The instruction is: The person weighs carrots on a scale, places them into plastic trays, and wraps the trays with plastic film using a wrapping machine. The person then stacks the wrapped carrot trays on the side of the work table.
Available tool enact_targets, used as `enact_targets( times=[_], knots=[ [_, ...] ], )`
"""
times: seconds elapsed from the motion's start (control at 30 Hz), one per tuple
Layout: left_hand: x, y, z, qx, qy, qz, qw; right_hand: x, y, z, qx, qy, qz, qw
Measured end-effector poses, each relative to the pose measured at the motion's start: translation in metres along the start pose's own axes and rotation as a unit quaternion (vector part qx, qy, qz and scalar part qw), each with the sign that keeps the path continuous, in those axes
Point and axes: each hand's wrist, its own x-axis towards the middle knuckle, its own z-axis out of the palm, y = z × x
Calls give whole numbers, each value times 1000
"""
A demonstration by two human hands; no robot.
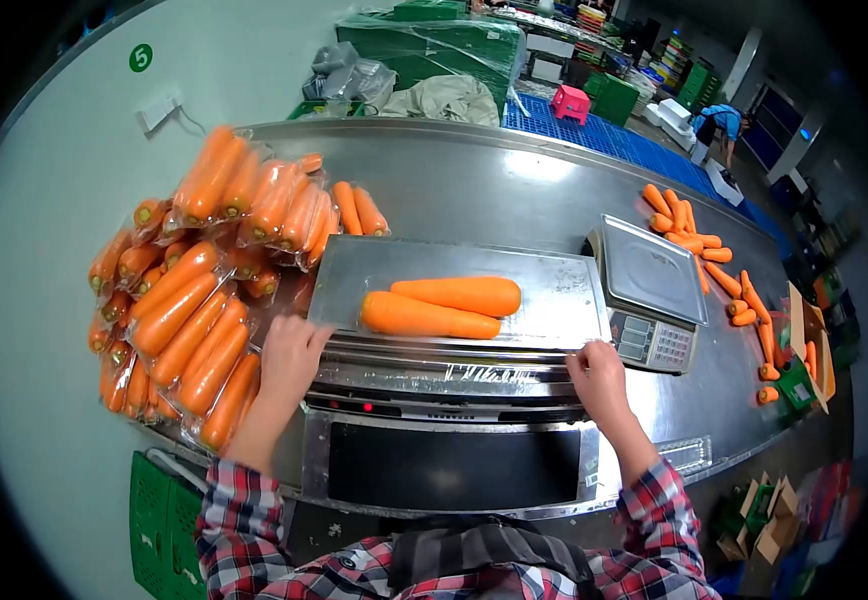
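Two large orange carrots lie side by side on the flat metal top of a wrapping machine, in front of me. Across the machine's near edge runs clear plastic film, shiny and hard to see. My left hand is at the film's left end, its fingers pinched together, slightly blurred. At the right end my right hand is closed, thumb against fingers, on the film's edge. Both hands are apart from the carrots. A heap of film-wrapped carrots is piled beside my left hand.
To the right stands a weighing scale with a keypad. Loose carrots lie beyond it, near a cardboard box. Green crates stand below on the left. A person in blue bends over in the background.
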Motion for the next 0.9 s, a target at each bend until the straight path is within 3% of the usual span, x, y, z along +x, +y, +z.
enact_targets(
  times=[0.07,0.2,0.3,0.47,0.57,0.6,0.63,0.67,0.7,0.73,0.77,0.8,0.83,0.87,0.9],
  knots=[
    [-22,5,-10,99,19,35,994,-25,-2,-2,-78,21,-30,996],
    [-35,25,-16,151,7,10,989,-24,-23,9,-156,5,-18,988],
    [-30,32,-18,196,63,-25,978,-16,-47,11,-172,-29,-4,985],
    [-29,39,-7,106,-10,-50,993,-7,-44,22,-17,-61,14,998],
    [-27,11,13,-8,-13,-88,996,3,-36,16,27,-101,37,994],
    [-22,7,10,-105,-8,-102,989,5,-39,6,69,-146,73,984],
    [-16,2,2,-284,-87,-213,931,10,-38,-2,95,-254,155,950],
    [-9,-6,-6,-481,-128,-307,811,12,-37,-9,260,-268,228,899],
    [0,-6,-18,-649,-161,-381,639,13,-36,-17,415,-273,294,816],
    [9,-4,-35,-727,-167,-397,536,15,-31,-28,533,-248,293,754],
    [21,6,-55,-764,-157,-385,494,25,-45,-47,593,-205,291,722],
    [33,13,-70,-795,-111,-367,470,37,-40,-53,663,-170,221,695],
    [48,22,-84,-807,-79,-339,477,49,-31,-59,724,-131,149,660],
    [63,18,-86,-833,-74,-257,484,66,-26,-61,802,-107,116,575],
    [80,28,-96,-859,-43,-230,455,87,-23,-63,869,-80,80,482]
  ],
)
